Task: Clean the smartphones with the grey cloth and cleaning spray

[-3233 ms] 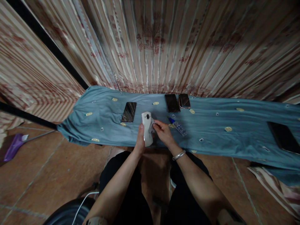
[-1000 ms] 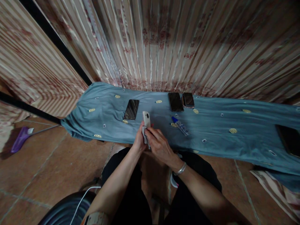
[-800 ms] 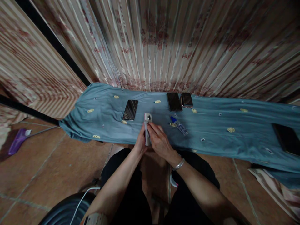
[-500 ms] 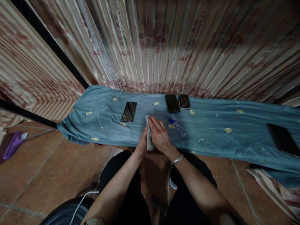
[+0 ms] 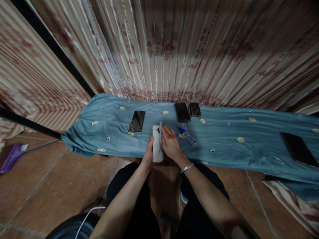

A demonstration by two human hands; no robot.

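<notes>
A white smartphone (image 5: 157,147) stands tilted between my hands, its back with a dark camera spot facing me. My left hand (image 5: 149,152) is wrapped round its left edge. Against the phone's right side, my right hand (image 5: 171,142) presses a thin pale grey cloth (image 5: 160,131), with its fingers closed on it. Just right of that hand lies a clear spray bottle (image 5: 189,137) with a blue top. A black phone (image 5: 137,121) rests on the blue cloth cover (image 5: 114,132) to the left of my hands.
Behind my hands lie another black phone (image 5: 182,112) and a smaller dark device (image 5: 194,110). At the far right is a large dark phone or tablet (image 5: 299,149). A striped curtain (image 5: 159,49) hangs along the back. A purple broom head (image 5: 11,157) is on the floor.
The grey cloth has shifted to the phone's right edge, so more of the phone's white back shows. My right hand has moved slightly right and down with it.
</notes>
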